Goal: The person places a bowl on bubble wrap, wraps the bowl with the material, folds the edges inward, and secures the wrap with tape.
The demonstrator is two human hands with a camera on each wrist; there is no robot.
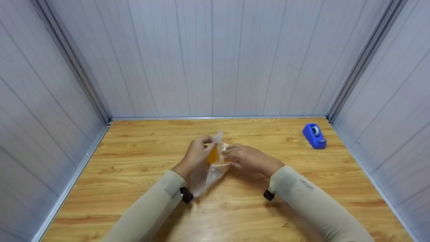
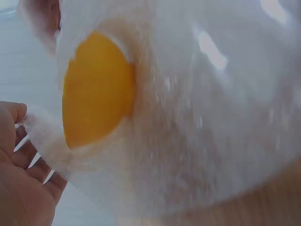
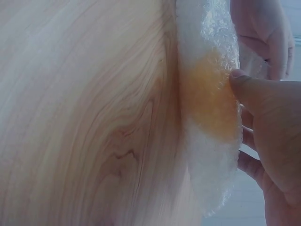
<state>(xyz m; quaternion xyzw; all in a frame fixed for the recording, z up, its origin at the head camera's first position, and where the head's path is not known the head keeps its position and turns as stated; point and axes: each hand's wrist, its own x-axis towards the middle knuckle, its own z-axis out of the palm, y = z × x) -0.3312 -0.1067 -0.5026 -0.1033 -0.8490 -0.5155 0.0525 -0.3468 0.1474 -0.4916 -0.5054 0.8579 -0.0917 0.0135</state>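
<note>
A sheet of clear bubble wrap is folded around a smooth yellow-orange object with a rounded outline. Part of that object shows bare at the wrap's opening, while the right wrist view has it blurred through the bubble wrap; its exact kind is hidden. My left hand pinches the wrap's edge between thumb and fingers, on the left of the bundle. From the right side, my right hand grips the wrapped object, its thumb on the near face and its fingers behind.
A blue tape dispenser with a roll of tape stands at the back right of the wooden table. Pale panel walls enclose the table at the back and on both sides.
</note>
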